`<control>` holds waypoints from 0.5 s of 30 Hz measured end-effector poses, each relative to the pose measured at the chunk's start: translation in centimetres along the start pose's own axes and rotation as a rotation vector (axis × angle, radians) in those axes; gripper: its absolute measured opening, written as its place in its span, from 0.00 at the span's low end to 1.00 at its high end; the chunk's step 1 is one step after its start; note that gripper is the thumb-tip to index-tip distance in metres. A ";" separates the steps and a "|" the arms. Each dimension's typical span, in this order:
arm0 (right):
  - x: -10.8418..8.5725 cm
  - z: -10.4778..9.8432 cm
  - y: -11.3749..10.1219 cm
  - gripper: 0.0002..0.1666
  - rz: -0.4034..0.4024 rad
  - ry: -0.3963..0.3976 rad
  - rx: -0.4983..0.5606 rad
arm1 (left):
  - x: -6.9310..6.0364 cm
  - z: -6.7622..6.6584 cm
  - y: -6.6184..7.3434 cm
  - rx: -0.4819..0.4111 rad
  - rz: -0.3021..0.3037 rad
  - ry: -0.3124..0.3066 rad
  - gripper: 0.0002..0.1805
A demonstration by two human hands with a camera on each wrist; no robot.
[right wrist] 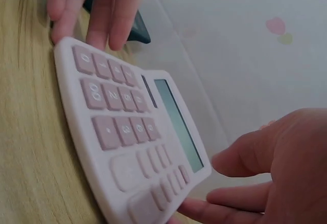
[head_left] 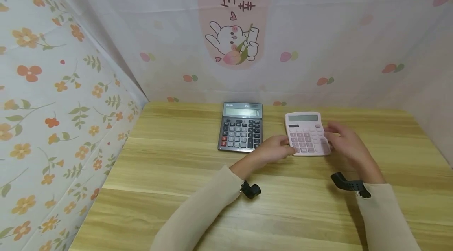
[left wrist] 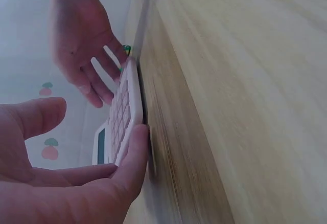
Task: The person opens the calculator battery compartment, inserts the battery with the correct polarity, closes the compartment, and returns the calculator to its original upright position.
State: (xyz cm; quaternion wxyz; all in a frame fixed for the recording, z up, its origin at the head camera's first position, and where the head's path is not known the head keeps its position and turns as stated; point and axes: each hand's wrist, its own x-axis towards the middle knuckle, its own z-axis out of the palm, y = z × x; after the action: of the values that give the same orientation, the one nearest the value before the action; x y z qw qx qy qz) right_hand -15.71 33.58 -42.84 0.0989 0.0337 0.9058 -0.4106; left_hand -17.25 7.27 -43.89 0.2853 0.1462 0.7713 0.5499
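Note:
A pink calculator point(head_left: 307, 135) lies on the wooden table, its display toward the wall. The left hand point(head_left: 272, 149) touches its lower left side with the fingertips, thumb raised in the left wrist view, where the calculator point(left wrist: 125, 106) appears edge-on. Along the right side, the right hand point(head_left: 345, 143) has its fingers loosely extended beside the calculator; in the right wrist view some of its fingertips point(right wrist: 196, 208) reach the edge, contact partly hidden. A dark grey calculator point(head_left: 240, 127) with a lit display lies to the left, touched by neither hand.
The wooden table point(head_left: 170, 172) meets a light cloth point(head_left: 159, 27) with a printed rabbit at the back. A floral cloth point(head_left: 42, 117) hangs along the left side. Black straps point(head_left: 348, 184) with small devices sit on both wrists.

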 end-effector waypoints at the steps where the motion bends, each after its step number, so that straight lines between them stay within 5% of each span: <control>1: -0.1 0.0 -0.1 0.41 -0.006 -0.012 -0.008 | -0.2 0.0 -0.1 -0.005 -0.007 0.000 0.29; 6: -0.6 0.1 -0.2 0.41 -0.014 -0.067 -0.048 | -0.8 -0.3 -0.5 -0.046 -0.034 -0.023 0.23; 15: -1.3 0.8 -0.9 0.38 -0.042 -0.137 -0.130 | -2.1 -0.8 -1.3 0.088 -0.026 -0.027 0.05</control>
State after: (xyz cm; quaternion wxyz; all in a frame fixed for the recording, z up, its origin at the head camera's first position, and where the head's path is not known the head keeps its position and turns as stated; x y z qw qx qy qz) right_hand -14.47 32.41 -42.50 0.1537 -0.0201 0.9221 -0.3545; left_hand -15.90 5.05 -44.34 0.2961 0.1560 0.7925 0.5097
